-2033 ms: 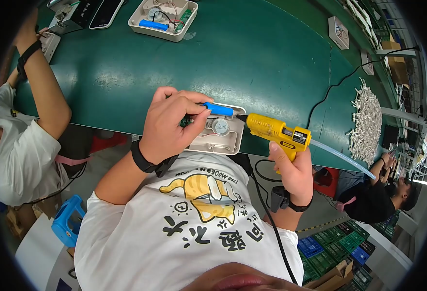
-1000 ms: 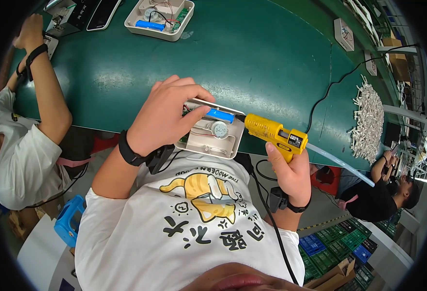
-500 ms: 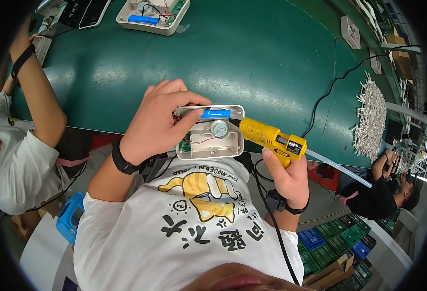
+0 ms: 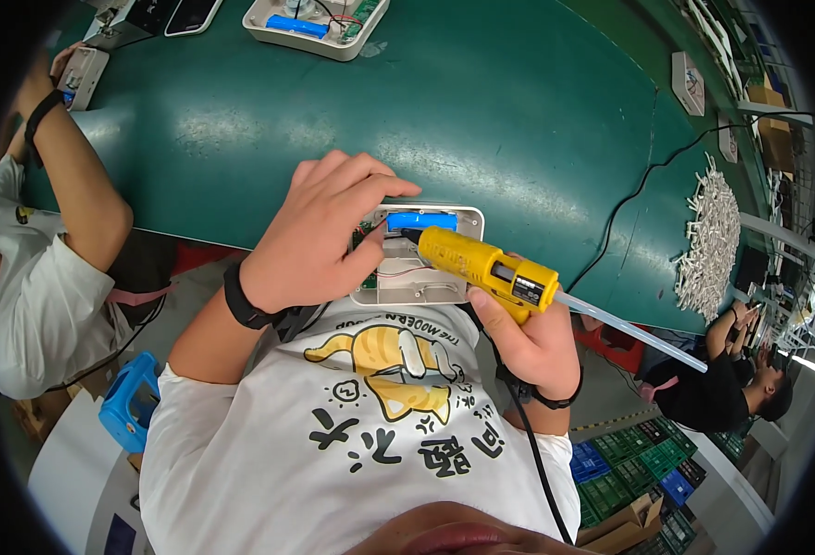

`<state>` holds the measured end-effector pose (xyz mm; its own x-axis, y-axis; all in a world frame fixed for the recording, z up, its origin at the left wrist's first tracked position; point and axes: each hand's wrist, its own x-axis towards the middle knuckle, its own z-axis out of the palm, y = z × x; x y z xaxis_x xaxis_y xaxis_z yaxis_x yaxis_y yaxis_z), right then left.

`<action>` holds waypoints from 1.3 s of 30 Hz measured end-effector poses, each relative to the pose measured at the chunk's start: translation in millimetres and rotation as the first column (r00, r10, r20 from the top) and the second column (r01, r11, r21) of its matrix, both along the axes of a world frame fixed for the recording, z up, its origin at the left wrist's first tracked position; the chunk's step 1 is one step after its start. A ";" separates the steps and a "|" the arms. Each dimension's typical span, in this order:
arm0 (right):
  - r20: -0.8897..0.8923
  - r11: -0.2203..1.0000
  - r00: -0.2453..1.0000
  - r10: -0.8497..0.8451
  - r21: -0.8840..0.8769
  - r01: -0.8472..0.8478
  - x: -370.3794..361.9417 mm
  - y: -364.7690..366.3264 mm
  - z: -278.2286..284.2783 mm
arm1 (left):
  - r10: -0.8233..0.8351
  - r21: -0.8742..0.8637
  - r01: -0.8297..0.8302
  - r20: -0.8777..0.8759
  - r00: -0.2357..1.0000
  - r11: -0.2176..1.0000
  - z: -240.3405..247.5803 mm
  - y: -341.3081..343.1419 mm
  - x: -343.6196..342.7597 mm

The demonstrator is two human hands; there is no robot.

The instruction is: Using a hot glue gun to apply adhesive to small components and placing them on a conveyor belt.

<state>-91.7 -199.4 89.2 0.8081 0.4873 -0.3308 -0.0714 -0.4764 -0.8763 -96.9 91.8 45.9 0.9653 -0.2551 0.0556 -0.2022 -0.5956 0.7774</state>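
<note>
My left hand (image 4: 324,240) grips the left end of a white plastic housing (image 4: 470,222), with the thumb over its near inside and the fingers along the far side. A blue cylindrical battery (image 4: 423,220) lies along the far wall inside, with thin wires and a green circuit board (image 4: 368,277) at the left end, partly under my thumb. My right hand (image 4: 530,347) is wrapped round a yellow hot glue gun (image 4: 468,254). Its dark nozzle (image 4: 411,235) is at the near edge of the battery; whether it touches is unclear. A translucent glue stick (image 4: 629,331) sticks out of its back.
On the green table (image 4: 518,120) stand another open housing (image 4: 333,48) with a blue battery and a phone (image 4: 192,14). A heap of small white pieces (image 4: 711,245) lies at the right, beside a black cable (image 4: 631,199). A co-worker's arm (image 4: 88,185) rests at the left.
The glue gun has moved left over the housing, its nozzle now by the battery and its body covering the round metal part. My left thumb has shifted off the battery.
</note>
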 end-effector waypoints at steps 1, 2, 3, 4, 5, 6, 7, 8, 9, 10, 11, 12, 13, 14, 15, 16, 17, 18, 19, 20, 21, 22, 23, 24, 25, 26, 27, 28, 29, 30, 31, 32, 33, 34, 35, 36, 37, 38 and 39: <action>-0.002 1.000 1.000 0.004 -0.001 -0.004 1.5 1.3 0.6 | -0.006 0.004 0.006 0.003 1.000 1.000 -0.7 -0.2 0.0; 0.031 0.998 0.998 0.054 -0.011 -0.054 2.5 1.8 1.8 | -0.010 0.011 0.010 0.009 1.000 1.000 -0.3 -0.7 -0.9; 0.064 0.994 0.993 0.104 -0.024 -0.102 3.5 2.6 3.0 | -0.006 0.012 0.006 0.010 1.000 1.000 0.2 -0.6 -1.2; 0.095 0.988 0.984 0.153 -0.038 -0.150 4.3 3.4 4.3 | -0.009 0.020 0.008 0.014 1.000 1.000 0.8 -0.2 -1.0; 0.096 0.987 0.983 0.157 -0.038 -0.154 4.4 5.7 5.7 | -0.012 0.028 0.011 0.018 1.000 1.000 1.3 0.3 -0.8; 0.100 0.994 0.990 0.104 -0.003 -0.105 3.8 9.6 7.1 | -0.015 0.037 0.014 0.023 1.000 0.999 1.9 0.8 -1.2; 0.101 0.998 0.994 0.049 0.029 -0.052 4.0 13.6 7.7 | -0.014 0.035 0.013 0.023 1.000 0.999 0.5 0.8 -0.6; 0.100 0.998 0.995 -0.007 0.062 0.000 4.5 16.1 7.8 | -0.015 0.027 0.015 0.017 1.000 1.000 -1.2 0.7 -0.6; 0.101 0.998 0.995 -0.005 0.061 -0.001 4.9 17.0 7.6 | -0.016 0.020 0.016 0.012 1.000 1.000 -2.6 0.6 -0.6; 0.098 0.995 0.994 -0.058 0.087 0.050 4.9 17.7 7.3 | -0.017 0.013 0.017 0.008 1.000 1.000 -3.2 0.8 0.0; 0.093 0.988 0.989 -0.111 0.115 0.100 5.0 18.2 7.2 | -0.016 0.014 0.015 0.009 1.000 1.000 -2.9 1.4 1.7; 0.084 0.978 0.983 -0.165 0.141 0.152 4.0 17.8 6.6 | -0.017 0.009 0.016 0.009 1.000 1.000 -2.8 1.1 2.6; 0.084 0.978 0.983 -0.165 0.142 0.152 4.7 18.1 6.3 | -0.018 0.005 0.018 0.009 1.000 1.000 -2.4 0.8 3.7; 0.116 0.990 0.987 -0.112 0.096 0.101 6.9 18.9 6.0 | -0.019 0.002 0.019 0.011 1.000 1.000 -1.8 0.7 4.2; 0.147 0.997 0.987 -0.058 0.050 0.051 9.2 19.7 6.0 | -0.020 0.006 0.020 0.014 1.000 1.000 -1.5 1.0 3.8; 0.177 1.000 0.984 -0.003 0.003 0.003 10.3 19.8 6.1 | -0.021 -0.004 0.021 0.007 1.000 1.000 -1.6 2.0 2.6; 0.183 1.000 0.983 -0.007 0.008 0.005 10.0 17.4 4.3 | -0.024 -0.014 0.024 0.002 1.000 1.000 -1.2 3.7 1.6; 0.186 0.995 0.982 0.029 0.084 -0.045 9.4 11.0 -0.9 | -0.027 -0.022 0.027 -0.002 1.000 0.999 -0.2 5.4 0.7; 0.197 0.983 0.978 0.063 0.157 -0.095 9.7 2.7 -7.4 | -0.033 -0.016 0.033 0.009 0.999 0.999 0.7 6.5 -0.6; 0.212 0.963 0.973 0.096 0.228 -0.145 10.2 -5.3 -12.4 | -0.013 0.001 0.013 -0.001 1.000 1.000 2.3 7.1 -4.5; 0.225 0.962 0.970 0.089 0.233 -0.142 8.7 -14.1 -14.0 | 0.006 0.019 -0.006 -0.010 1.000 1.000 4.3 7.5 -7.8; 0.128 0.963 0.990 -0.056 0.270 0.019 5.6 -23.6 -14.7 | 0.027 0.038 -0.026 -0.015 1.000 0.999 6.7 9.0 -6.8; 0.025 0.938 0.980 -0.197 0.294 0.181 3.1 -33.1 -16.0 | 0.020 0.045 -0.021 0.001 1.000 0.999 10.2 10.6 -2.4; -0.082 0.891 0.941 -0.327 0.303 0.336 3.7 -41.8 -20.7 | -0.003 -0.025 0.001 -0.096 0.995 1.000 14.4 11.0 0.7; -0.070 0.888 0.941 -0.330 0.314 0.335 7.0 -50.7 -29.7 | -0.035 -0.098 0.016 -0.192 0.981 0.995 19.0 10.3 3.3; -0.046 0.834 0.921 -0.387 0.408 0.371 11.4 -60.2 -43.0 | -0.074 -0.172 0.025 -0.285 0.956 0.985 22.4 9.1 6.5; -0.029 0.771 0.896 -0.443 0.497 0.398 15.3 -67.1 -54.7 | -0.077 -0.168 0.032 -0.272 0.959 0.985 23.2 7.7 12.7; -0.018 0.700 0.866 -0.499 0.581 0.415 17.3 -72.2 -63.6 | -0.041 -0.244 -0.030 -0.280 0.959 0.969 21.1 5.5 24.5; -0.011 0.696 0.868 -0.497 0.592 0.406 18.9 -72.5 -70.4 | 0.003 -0.313 -0.098 -0.291 0.957 0.945 16.7 3.3 37.2; -0.002 0.658 0.846 -0.533 0.627 0.417 20.1 -71.7 -74.7 | 0.042 -0.382 -0.163 -0.306 0.951 0.909 12.8 0.8 50.5; 0.004 0.618 0.823 -0.568 0.662 0.424 21.3 -70.6 -77.9 | 0.045 -0.379 -0.160 -0.295 0.954 0.911 5.1 -1.8 65.7; 0.007 0.577 0.798 -0.603 0.694 0.430 22.8 -69.4 -78.9 | 0.130 -0.340 -0.175 -0.152 0.980 0.924 -5.6 -4.2 83.2; 0.010 0.571 0.795 -0.606 0.702 0.426 22.2 -69.6 -78.9 | 0.201 -0.302 -0.192 0.000 0.980 0.934 -13.0 -8.3 97.9; 0.004 0.567 0.795 -0.606 0.703 0.429 22.1 -68.6 -78.4 | 0.203 -0.298 -0.190 0.012 0.979 0.935 -16.3 -12.4 109.3; -0.003 0.563 0.796 -0.605 0.705 0.431 21.6 -67.8 -77.8 | 0.233 -0.352 -0.201 0.052 0.971 0.914 -18.8 -17.4 120.0; -0.009 0.558 0.795 -0.606 0.708 0.434 22.5 -67.9 -78.0 | 0.262 -0.405 -0.204 0.092 0.961 0.891 -19.8 -22.7 130.4; -0.005 0.550 0.791 -0.611 0.716 0.430 22.0 -68.8 -78.1 | 0.285 -0.458 -0.199 0.128 0.950 0.866 -18.0 -26.3 137.1; -0.011 0.540 0.786 -0.618 0.721 0.435 21.4 -69.6 -78.4 | 0.279 -0.455 -0.190 0.138 0.950 0.870 -14.9 -26.6 139.6; -0.017 0.530 0.782 -0.624 0.725 0.439 21.1 -70.2 -78.7 | 0.273 -0.425 -0.156 0.232 0.934 0.892 -11.7 -25.1 140.2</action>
